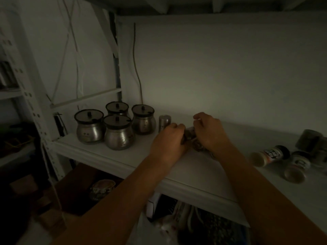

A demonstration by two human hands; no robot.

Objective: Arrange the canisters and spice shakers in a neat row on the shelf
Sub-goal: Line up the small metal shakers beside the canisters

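Small shakers (192, 138) are being pinched between the fingers of the left hand (168, 140) and right hand (210, 131) mid-shelf (123, 161); four canisters (115, 126) are being kept near its left edge.

My white shelf (123, 156) carries four round steel canisters (119, 133) with dark lids, clustered at its left end, two in front and two behind. Just right of them one slim metal shaker (164, 122) stands upright near the wall. At the right end two labelled shakers (270, 155) lie on their sides, bases toward me, with dim jars (309, 140) behind them.
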